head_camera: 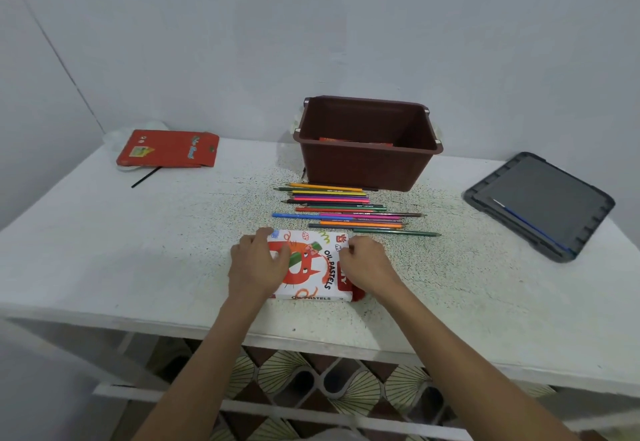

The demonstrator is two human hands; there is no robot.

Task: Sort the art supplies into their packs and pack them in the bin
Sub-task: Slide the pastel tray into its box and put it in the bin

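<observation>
Gripping white cardboard oil-pastel box [311, 269] near front of white speckled table [138, 250]: left hand [258, 264] curled over its left end, right hand [367, 264] pinching the right flap, so likely closing it; next, lift into brown plastic bin [367, 170] past loose coloured pencils [339, 210].

Low in the centre of the frame, the left hand [258, 264] and right hand [367, 262] grip the two ends of the pastel box [311, 269] on the table [138, 250]. Loose pencils [346, 210] lie just above it, before the brown bin [367, 163]. A red pack [168, 148] lies upper left and a grey lid [540, 205] lies at the right.
</observation>
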